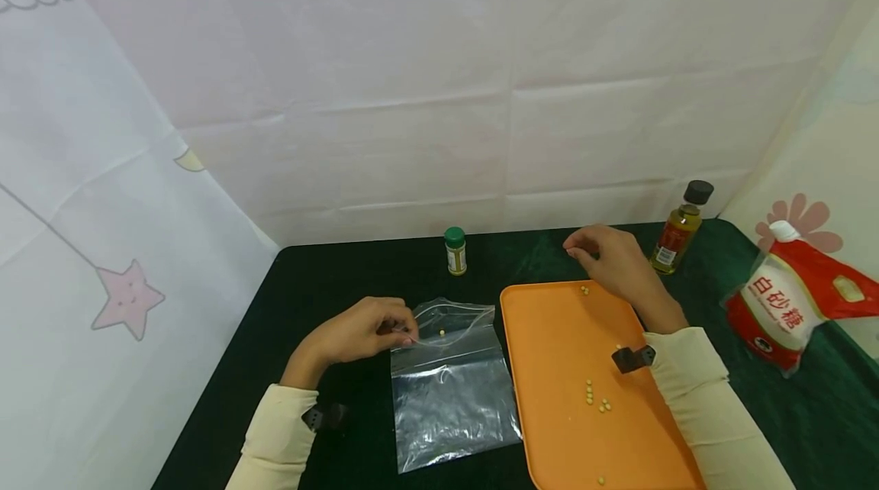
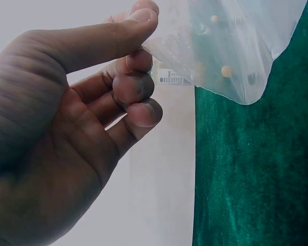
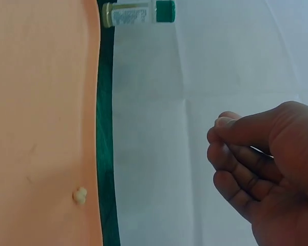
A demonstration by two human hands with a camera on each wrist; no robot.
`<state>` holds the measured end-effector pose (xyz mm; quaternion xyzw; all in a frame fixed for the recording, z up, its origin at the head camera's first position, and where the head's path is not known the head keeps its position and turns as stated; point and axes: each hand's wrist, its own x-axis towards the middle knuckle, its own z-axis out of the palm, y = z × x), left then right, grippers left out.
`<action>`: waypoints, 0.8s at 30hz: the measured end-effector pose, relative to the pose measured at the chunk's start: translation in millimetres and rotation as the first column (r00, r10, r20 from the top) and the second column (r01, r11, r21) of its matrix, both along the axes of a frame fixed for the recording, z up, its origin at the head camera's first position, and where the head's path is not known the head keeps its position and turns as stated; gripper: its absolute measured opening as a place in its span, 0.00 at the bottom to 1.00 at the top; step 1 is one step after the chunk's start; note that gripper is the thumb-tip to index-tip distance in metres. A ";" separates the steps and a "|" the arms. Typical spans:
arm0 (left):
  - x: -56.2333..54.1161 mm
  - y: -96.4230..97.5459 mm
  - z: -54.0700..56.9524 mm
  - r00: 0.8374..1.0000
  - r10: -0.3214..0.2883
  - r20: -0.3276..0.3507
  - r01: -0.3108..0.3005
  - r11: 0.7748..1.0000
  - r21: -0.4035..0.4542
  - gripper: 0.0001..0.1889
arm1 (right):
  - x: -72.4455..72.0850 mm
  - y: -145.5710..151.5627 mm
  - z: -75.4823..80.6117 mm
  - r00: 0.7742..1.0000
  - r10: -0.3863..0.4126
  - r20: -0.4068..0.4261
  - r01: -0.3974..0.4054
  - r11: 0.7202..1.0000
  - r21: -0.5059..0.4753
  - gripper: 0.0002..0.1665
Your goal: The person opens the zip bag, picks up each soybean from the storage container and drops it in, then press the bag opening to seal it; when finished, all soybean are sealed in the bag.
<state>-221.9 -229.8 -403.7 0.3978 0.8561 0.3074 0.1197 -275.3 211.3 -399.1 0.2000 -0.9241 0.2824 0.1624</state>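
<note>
My left hand (image 1: 367, 331) pinches the upper left corner of a clear zip bag (image 1: 456, 406) between thumb and forefinger. The bag's mouth gapes, and a small round yellow bean (image 1: 442, 333) shows at it; in the left wrist view two beans (image 2: 226, 71) show through the plastic. Over the far edge of the orange tray (image 1: 549, 368), my right hand (image 1: 611, 257) is raised with its fingers curled and the thumb tip against the forefinger. Nothing shows between those fingertips. A little cluster of beans (image 3: 80, 195) lies on the tray near that hand.
More loose beans (image 1: 590, 392) are scattered on the tray. A green-capped jar (image 1: 455, 252) stands behind the bag. At the back right are an oil bottle (image 1: 680, 230) and a red and white sugar bag (image 1: 776, 303). Cloth walls (image 1: 412, 93) rise behind the dark green table.
</note>
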 end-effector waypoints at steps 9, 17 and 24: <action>0.3 0.0 0.0 1.000 0.004 0.005 -0.004 1.000 0.000 0.04 | 9.7 -14.5 9.5 0.996 0.082 0.033 -0.079 0.994 -0.073 0.07; 1.6 0.6 0.8 1.000 0.014 0.013 -0.014 1.000 -0.004 0.05 | 13.4 -25.9 11.8 0.981 0.167 0.095 -0.151 0.977 -0.153 0.07; 0.8 0.0 0.4 1.000 0.007 -0.004 -0.007 1.000 -0.006 0.04 | 19.5 -37.2 13.7 0.960 0.234 0.155 -0.195 0.953 -0.231 0.08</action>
